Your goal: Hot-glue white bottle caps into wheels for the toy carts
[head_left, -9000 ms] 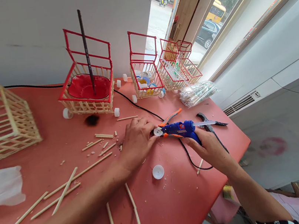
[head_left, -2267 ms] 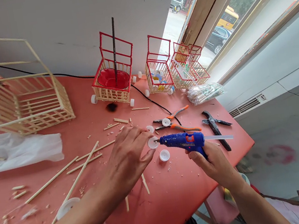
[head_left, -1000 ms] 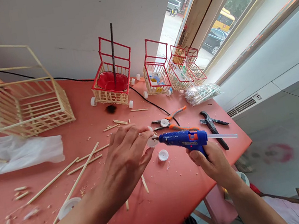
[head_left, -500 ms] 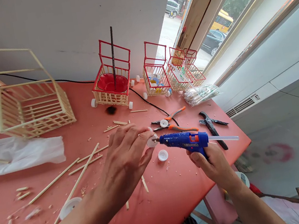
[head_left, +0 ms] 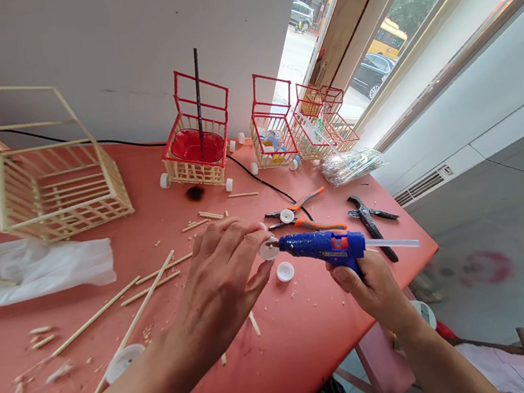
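Note:
Between the thumb and fingers of my left hand [head_left: 225, 261] is a small white bottle cap [head_left: 267, 251], its hollow side facing right. My right hand [head_left: 366, 286] is wrapped round the handle of a blue glue gun [head_left: 321, 245]. The gun's nozzle points left and sits at the inside of the cap; whether it touches I cannot tell. A clear glue stick [head_left: 394, 242] sticks out of the gun's back end. Below the nozzle, another white cap [head_left: 285, 272] lies on the table, and a third cap [head_left: 287, 215] rests on the orange-handled pliers [head_left: 320, 223].
Several small stick carts stand at the back, one with a red bowl [head_left: 198, 145]. A large unpainted stick cart [head_left: 61, 187] is at left. Loose sticks [head_left: 130, 305] and scraps lie across the red table [head_left: 289, 376]. Black-handled cutters [head_left: 372, 226] lie near the right edge.
Both hands hold nearly the same pose. The cap in my left hand has shifted very slightly to the right around the nozzle.

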{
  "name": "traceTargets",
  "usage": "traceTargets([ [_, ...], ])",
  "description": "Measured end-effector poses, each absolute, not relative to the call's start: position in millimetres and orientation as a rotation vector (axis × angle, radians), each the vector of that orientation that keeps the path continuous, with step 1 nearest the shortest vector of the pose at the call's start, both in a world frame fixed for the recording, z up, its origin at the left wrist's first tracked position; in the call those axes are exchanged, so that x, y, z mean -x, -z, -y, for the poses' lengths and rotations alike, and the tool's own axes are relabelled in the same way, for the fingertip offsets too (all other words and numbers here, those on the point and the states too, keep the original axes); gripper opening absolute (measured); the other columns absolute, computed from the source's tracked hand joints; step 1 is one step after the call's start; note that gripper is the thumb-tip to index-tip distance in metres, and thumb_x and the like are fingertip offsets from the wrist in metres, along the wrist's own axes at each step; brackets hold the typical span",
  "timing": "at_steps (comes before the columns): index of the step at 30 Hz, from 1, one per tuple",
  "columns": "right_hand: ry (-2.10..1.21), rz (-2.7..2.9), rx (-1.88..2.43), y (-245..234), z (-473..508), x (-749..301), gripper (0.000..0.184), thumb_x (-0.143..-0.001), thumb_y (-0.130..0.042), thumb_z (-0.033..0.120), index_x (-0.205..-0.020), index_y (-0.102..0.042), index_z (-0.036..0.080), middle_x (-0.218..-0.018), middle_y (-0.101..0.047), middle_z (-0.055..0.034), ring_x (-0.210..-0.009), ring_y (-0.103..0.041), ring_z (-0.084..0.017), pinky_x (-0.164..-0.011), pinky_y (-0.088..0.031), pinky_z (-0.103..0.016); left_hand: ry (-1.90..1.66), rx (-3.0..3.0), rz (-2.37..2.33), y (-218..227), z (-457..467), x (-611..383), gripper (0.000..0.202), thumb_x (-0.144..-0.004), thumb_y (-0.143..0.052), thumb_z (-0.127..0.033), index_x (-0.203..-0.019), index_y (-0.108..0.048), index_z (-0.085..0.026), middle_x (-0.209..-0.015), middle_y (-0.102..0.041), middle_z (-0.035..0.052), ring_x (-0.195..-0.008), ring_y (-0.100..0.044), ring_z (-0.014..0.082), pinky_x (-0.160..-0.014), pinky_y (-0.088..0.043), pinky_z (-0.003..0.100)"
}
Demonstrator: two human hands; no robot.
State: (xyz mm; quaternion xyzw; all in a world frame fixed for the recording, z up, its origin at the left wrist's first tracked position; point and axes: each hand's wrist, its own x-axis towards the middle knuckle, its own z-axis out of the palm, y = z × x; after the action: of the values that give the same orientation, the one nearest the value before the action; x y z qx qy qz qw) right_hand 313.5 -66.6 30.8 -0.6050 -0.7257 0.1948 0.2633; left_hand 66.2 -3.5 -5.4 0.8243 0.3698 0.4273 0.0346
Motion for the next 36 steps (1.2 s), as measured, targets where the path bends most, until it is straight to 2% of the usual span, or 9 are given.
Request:
traceTargets([
  [8,-0.479,1.973,1.642,-33.0,67.9,-316.2,0.058,-0.105,-0.044,0.063,-0.07,-0.059,0.02,-0.053,-0.058,-0.001,-0.046,-0.053,-0.015,-0.048,-0.034,-0.028,-1.328,-2.536,-1.137,5.4,3.9,-65.8,0.022,-0.096,-0.067,-0.012,-0.117,-0.064,-0.016,-0.114,-0.075,0.0126,-0.113,-0.065,0.0342,-0.096,-0.053,0.047],
  [18,-0.498,1.98,1.613,-32.2,71.6,-313.6,0.049,-0.106,-0.049,0.053,-0.076,-0.065,0.018,-0.057,-0.062,-0.0009,-0.048,-0.055,-0.015,-0.049,-0.039,-0.026,-1.332,-2.543,-1.142,6.1,3.9,-66.4,0.022,-0.095,-0.067,-0.01,-0.117,-0.065,-0.014,-0.114,-0.076,0.0137,-0.113,-0.066,0.0375,-0.094,-0.054,0.051],
  [27,-0.449,1.989,1.638,-33.0,70.0,-311.6,0.052,-0.105,-0.047,0.056,-0.07,-0.06,0.019,-0.054,-0.059,-0.0011,-0.048,-0.053,-0.015,-0.047,-0.035,-0.027,-1.317,-2.538,-1.12,6.3,3.9,-64.4,0.024,-0.095,-0.069,-0.011,-0.118,-0.065,-0.014,-0.115,-0.075,0.0139,-0.114,-0.066,0.0377,-0.096,-0.054,0.053],
  [36,-0.423,1.985,1.641,-32.7,70.5,-312.7,0.058,-0.105,-0.045,0.063,-0.071,-0.062,0.019,-0.055,-0.06,-0.0022,-0.049,-0.051,-0.015,-0.048,-0.037,-0.027,-1.317,-2.533,-1.141,5.6,4.7,-65.3,0.023,-0.096,-0.066,-0.012,-0.118,-0.063,-0.017,-0.115,-0.075,0.0129,-0.114,-0.066,0.0362,-0.095,-0.055,0.051],
])
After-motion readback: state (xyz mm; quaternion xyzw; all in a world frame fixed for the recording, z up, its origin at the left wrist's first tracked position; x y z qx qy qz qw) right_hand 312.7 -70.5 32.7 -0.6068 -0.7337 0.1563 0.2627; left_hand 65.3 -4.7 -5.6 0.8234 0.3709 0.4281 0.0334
